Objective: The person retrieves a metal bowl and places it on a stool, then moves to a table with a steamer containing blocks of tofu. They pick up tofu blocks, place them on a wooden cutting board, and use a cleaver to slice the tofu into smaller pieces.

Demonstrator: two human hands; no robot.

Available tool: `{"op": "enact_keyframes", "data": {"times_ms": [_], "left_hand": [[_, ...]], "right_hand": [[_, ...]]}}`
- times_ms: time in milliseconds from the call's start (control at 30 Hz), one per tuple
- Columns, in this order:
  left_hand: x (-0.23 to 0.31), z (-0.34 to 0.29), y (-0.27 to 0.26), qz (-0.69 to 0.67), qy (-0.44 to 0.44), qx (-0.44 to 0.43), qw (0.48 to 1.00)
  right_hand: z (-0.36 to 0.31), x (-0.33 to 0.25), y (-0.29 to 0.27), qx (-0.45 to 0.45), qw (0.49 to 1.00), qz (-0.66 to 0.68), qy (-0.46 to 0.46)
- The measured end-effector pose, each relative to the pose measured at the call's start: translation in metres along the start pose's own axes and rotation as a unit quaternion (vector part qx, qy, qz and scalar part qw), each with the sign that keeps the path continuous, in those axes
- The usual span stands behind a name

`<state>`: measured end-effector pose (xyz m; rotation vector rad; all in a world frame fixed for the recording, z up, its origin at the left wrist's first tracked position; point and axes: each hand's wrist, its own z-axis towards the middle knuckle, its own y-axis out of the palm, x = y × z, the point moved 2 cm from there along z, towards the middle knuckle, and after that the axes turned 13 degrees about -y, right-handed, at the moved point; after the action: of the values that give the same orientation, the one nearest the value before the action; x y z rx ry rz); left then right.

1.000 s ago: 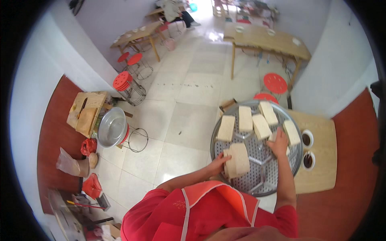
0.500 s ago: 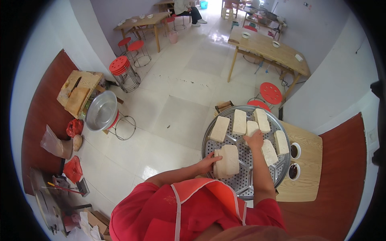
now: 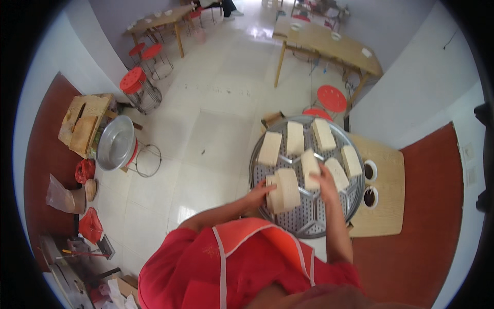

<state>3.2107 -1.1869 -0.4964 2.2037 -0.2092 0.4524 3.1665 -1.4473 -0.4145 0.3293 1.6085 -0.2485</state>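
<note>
Several pale tofu blocks lie on a round perforated metal steamer tray (image 3: 302, 219). Against the left side of a cluster of tofu blocks (image 3: 286, 190), near the tray's left edge, my left hand (image 3: 260, 194) is closed with its fingers on the outermost one. My right hand (image 3: 325, 181) grips the right side of a single tofu block (image 3: 310, 167) around the tray's middle, just right of that cluster. Other blocks sit around the far and right parts, including a tofu block (image 3: 336, 174) right beside my right hand.
A wooden table (image 3: 388, 206) at the right carries two white bowls of dark sauce, one being the nearer bowl (image 3: 370, 196). Red stools (image 3: 332, 98) stand beyond the tray. Off to the left, a metal basin (image 3: 116, 143) rests on a stool beside a cutting board (image 3: 84, 135).
My right hand has drawn its tofu block nearer to me, out from between the far blocks and toward the cluster. My left hand stays on the cluster. The whole view has shifted slightly.
</note>
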Motion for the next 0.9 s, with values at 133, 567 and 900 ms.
{"op": "enact_keyframes", "data": {"times_ms": [133, 567, 900], "left_hand": [[0.003, 0.002, 0.006, 0.048, 0.091, -0.04, 0.994], [-0.01, 0.015, 0.004, 0.027, 0.089, 0.0, 0.996], [0.003, -0.016, 0.073, 0.067, 0.051, 0.059, 0.995]], "right_hand": [[-0.068, -0.049, 0.069, -0.031, 0.926, -0.304, -0.22], [-0.061, 0.016, 0.045, -0.081, 0.987, 0.096, 0.103], [-0.079, 0.071, 0.01, -0.084, 0.918, 0.36, 0.142]]}}
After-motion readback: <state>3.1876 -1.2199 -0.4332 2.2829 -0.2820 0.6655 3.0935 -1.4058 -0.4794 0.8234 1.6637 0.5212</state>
